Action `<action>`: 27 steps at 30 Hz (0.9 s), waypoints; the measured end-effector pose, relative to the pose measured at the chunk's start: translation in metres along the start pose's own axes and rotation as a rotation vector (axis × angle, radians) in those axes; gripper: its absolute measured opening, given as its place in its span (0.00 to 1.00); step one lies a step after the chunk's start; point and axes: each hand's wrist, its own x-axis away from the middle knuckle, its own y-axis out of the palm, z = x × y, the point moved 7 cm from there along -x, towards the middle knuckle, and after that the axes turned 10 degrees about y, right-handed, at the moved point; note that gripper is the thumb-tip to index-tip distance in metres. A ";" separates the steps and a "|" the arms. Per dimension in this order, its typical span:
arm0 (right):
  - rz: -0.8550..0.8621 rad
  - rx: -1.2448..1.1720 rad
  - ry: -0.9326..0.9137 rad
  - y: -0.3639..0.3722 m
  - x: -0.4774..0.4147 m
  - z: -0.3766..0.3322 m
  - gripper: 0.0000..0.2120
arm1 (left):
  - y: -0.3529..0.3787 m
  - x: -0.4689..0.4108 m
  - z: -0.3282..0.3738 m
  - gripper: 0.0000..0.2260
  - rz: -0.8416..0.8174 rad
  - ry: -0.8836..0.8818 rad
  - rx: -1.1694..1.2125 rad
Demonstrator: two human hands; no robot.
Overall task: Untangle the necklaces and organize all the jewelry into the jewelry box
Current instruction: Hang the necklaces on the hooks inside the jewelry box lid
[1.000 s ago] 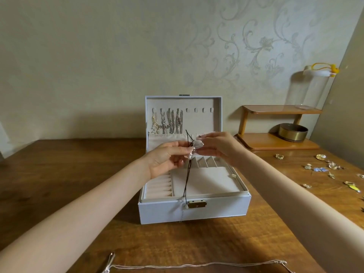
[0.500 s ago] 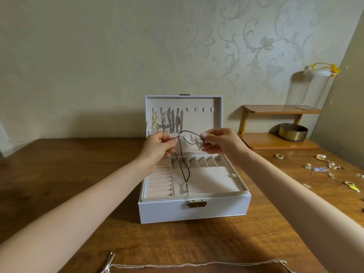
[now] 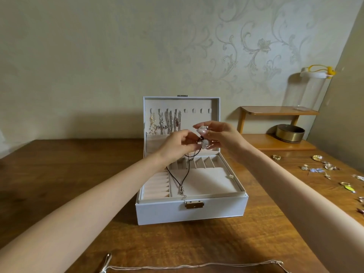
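A white jewelry box point(image 3: 216, 209) stands open on the wooden table, with several chains point(image 3: 165, 123) hanging on hooks inside its lid. Above the box my left hand point(image 3: 177, 144) pinches the black cord point(image 3: 187, 170) of a necklace. My right hand point(image 3: 218, 134) pinches its pale pendant point(image 3: 205, 143). The cord's loop hangs down into the tray, and its silver clasp end point(image 3: 182, 191) touches the front rim. A thin silver chain point(image 3: 197, 266) lies along the table's near edge.
Several loose earrings and small pieces point(image 3: 327, 168) are scattered on the table at the right. A wooden two-tier shelf point(image 3: 275, 142) stands behind them with a gold round tin point(image 3: 289, 133) on it. A clear bottle point(image 3: 309, 89) stands on its top.
Both hands have risen slightly and come close together above the box. The cord's loop now hangs lower and narrower, and the pendant sits between my fingertips.
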 end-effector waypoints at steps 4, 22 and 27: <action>0.014 0.096 -0.055 -0.002 0.002 -0.006 0.13 | -0.008 -0.003 0.000 0.04 0.086 0.043 -0.034; 0.139 0.030 -0.169 0.000 0.005 -0.010 0.10 | 0.015 -0.001 -0.026 0.07 0.163 -0.404 0.925; 0.119 -0.088 -0.080 -0.003 0.002 0.006 0.08 | 0.004 -0.002 -0.025 0.07 0.222 -0.365 0.840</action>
